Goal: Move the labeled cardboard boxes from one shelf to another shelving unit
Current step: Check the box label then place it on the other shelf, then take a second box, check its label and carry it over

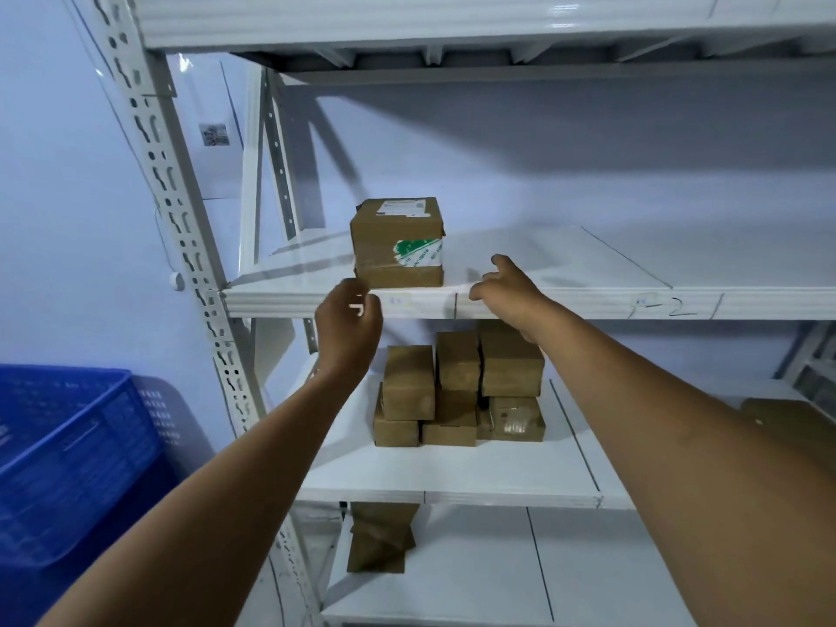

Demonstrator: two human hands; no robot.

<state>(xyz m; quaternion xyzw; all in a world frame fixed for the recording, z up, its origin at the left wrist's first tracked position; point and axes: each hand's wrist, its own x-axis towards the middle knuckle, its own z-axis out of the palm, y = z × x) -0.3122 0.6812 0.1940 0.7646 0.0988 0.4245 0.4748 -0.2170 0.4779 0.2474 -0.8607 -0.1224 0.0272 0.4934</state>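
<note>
One labelled box (397,242) stands at the front edge of the middle shelf (565,303), near that shelf's left end. Both hands are raised to that edge, one on each side of the box, and neither touches it. The left hand (348,325) hangs just below and left of the box with its fingers curled loosely around nothing. The right hand (502,282) is to the right of the box, fingers spread and empty, resting at the shelf lip.

The box looks like stiff, taped cardboard, roughly cubic, with a white label on top and a torn green-and-white sticker on its front. Its weight cannot be read, though its modest bulk suggests a two-hand lift would be easy. The tape bands may be slick, so the bare cardboard side faces, pressed between the palms low down, seem the safest hold; the top label offers no purchase.

Below that shelf sits a stack (461,386) of about six similar boxes, some partly hidden. Lower still is one more box (382,536), and another box (787,423) shows at the far right. A blue crate (68,454) stands left of the shelving.
</note>
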